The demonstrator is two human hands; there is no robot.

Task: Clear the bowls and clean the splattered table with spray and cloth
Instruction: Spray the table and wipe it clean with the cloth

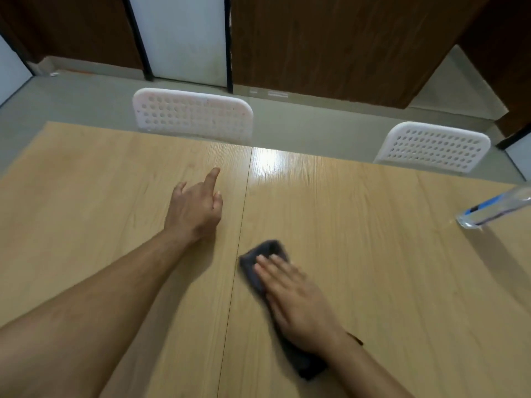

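A dark grey cloth (265, 252) lies flat on the light wooden table (373, 282), just right of the seam between the two tabletops. My right hand (296, 300) presses down on the cloth with straight fingers and covers most of it. My left hand (195, 205) rests on the table left of the seam, index finger stretched forward and the other fingers curled, holding nothing. A clear spray bottle (494, 209) with a blue label stands at the right edge of the view. No bowls are in view.
Two white perforated chair backs (192, 114) (434, 146) stand along the table's far edge. Beyond them are a grey floor, brown wooden panels and a frosted glass panel (181, 38). A bright light reflection sits on the table near its far edge.
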